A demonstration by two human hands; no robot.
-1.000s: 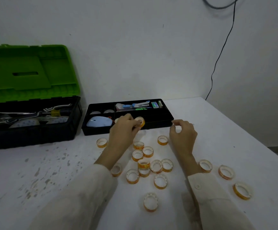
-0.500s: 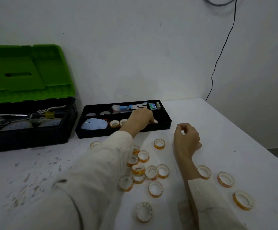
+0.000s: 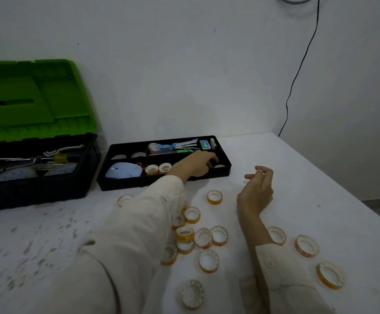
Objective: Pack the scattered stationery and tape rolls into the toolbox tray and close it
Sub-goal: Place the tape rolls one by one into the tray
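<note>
The toolbox (image 3: 37, 168) stands at the far left of the white table (image 3: 320, 200), against the wall, with its green lid (image 3: 32, 98) raised and tools lying in its black base. Just beside it to the right, and apart from it, sits the black toolbox tray (image 3: 162, 182), a shallow rectangular insert divided into compartments. Its front left compartment holds a pale blue computer mouse (image 3: 123, 170); just right of the mouse, two tape rolls (image 3: 158, 169) stand in the long front compartment. The rear compartment holds a blue-handled stapler (image 3: 180, 145) and a small box (image 3: 205, 144). The left hand (image 3: 196, 164) reaches into the right part of the front compartment, fingers curled downward; whether it grips anything cannot be told, as the fingertips are hidden inside the tray. A white tape roll (image 3: 219, 166) lies in that compartment just right of the fingers. The loose tape rolls (image 3: 203, 237) are small rings with white cores and amber-yellow sides; most lie clustered on the table in front of the tray, partly under the left sleeve (image 3: 128, 245). The right hand (image 3: 258, 189) hovers above the table to the right of the tray, fingers loosely curled and holding nothing. Three further rolls (image 3: 306, 245) lie well apart at the right, near the table's edge. A black cable (image 3: 297, 75) runs down the wall.
</note>
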